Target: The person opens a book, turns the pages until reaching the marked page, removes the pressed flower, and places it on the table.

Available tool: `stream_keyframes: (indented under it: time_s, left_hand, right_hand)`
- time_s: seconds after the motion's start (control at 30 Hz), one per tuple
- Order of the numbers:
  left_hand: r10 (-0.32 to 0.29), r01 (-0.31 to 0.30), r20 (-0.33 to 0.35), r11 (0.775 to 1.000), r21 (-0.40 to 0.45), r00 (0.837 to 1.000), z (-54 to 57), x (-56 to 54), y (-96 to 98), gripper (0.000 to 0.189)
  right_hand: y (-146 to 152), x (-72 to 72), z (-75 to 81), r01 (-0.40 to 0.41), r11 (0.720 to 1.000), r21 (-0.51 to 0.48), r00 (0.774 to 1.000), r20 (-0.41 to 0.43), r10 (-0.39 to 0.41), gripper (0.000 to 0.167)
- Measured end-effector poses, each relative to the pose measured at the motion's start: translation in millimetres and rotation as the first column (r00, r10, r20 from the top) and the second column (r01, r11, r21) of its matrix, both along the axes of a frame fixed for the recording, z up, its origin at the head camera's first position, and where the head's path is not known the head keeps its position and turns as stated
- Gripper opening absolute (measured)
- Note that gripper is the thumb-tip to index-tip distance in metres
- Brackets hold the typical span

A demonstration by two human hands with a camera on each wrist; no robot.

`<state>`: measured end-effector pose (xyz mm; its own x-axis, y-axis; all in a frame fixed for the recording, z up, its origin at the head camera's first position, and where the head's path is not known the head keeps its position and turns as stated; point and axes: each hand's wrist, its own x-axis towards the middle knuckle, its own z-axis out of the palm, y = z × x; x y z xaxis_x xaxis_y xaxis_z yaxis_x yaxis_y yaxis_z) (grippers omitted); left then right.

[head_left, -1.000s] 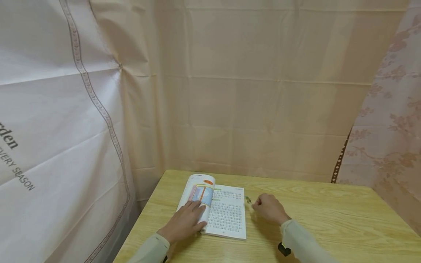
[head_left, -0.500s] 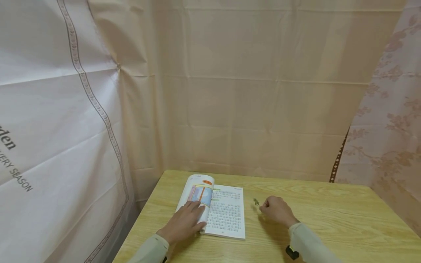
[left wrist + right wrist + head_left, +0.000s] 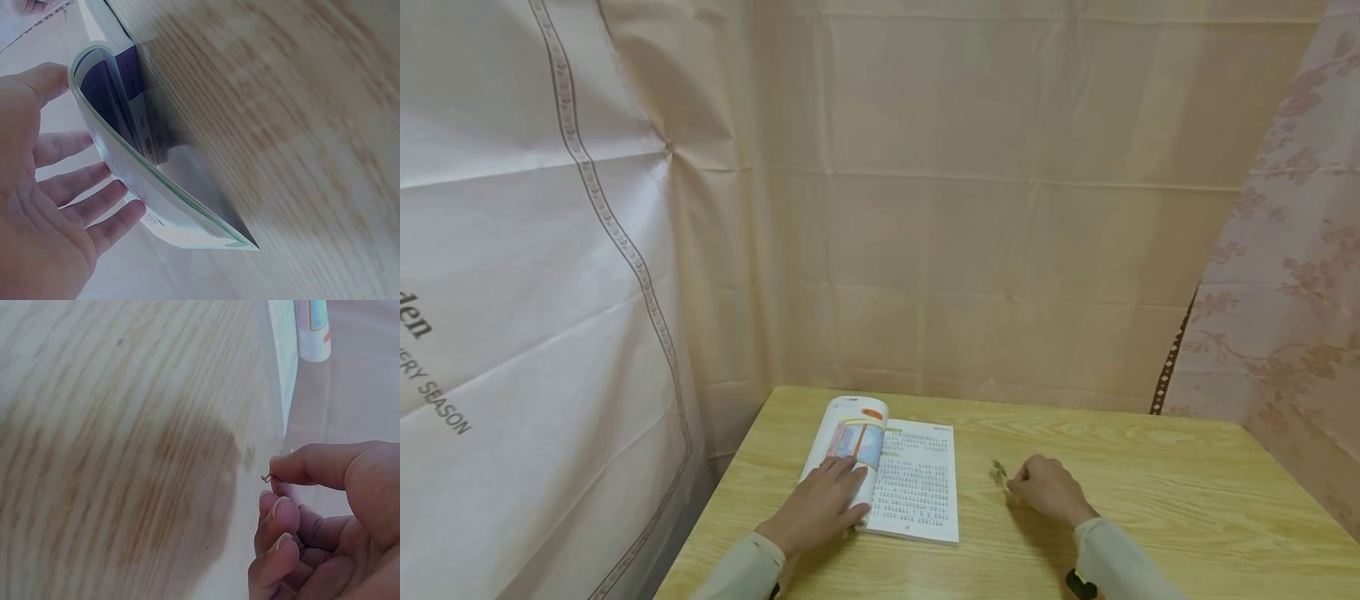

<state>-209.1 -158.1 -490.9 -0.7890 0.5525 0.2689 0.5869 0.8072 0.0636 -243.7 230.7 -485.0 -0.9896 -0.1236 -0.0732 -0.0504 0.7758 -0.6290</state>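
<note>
An open book (image 3: 917, 483) lies on the wooden table, with text on its right page and a coloured picture on the curled-up left pages. My left hand (image 3: 820, 504) rests on those left pages with fingers spread. In the left wrist view, its extended fingertips touch the outer face of the bowed book half (image 3: 140, 181). To the right of the book, my right hand (image 3: 1052, 487) pinches the stem of a small green sprig (image 3: 998, 472) between thumb and index finger. The stem end (image 3: 267, 479) pokes out of that pinch in the right wrist view; the other fingers are curled.
The wooden table (image 3: 1165, 500) extends right of the right hand. A beige cloth (image 3: 985, 250) hangs behind it, a white printed cloth (image 3: 535, 333) on the left, and a floral cloth (image 3: 1285, 275) on the right.
My right hand has moved right and slightly towards me with the sprig, away from the book's right edge. The left hand has stayed on the left pages.
</note>
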Motion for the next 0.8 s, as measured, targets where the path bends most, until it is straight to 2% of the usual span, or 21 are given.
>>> stream_keyframes:
  time_s: [0.63, 0.8]
  left_hand:
    - [0.007, -0.007, 0.014, 1.0, 0.006, 1.0, 2.7, 1.8, 1.3, 0.054]
    - [0.012, -0.012, 0.006, 1.0, 0.006, 1.0, 2.5, 2.1, 1.4, 0.054]
  right_hand:
    - [15.3, 3.8, -14.2, 0.045, 0.997, 0.065, 0.999, 0.026, -0.047, 0.045]
    - [16.5, 5.0, -13.1, 0.025, 0.998, 0.056, 1.0, 0.015, -0.026, 0.028]
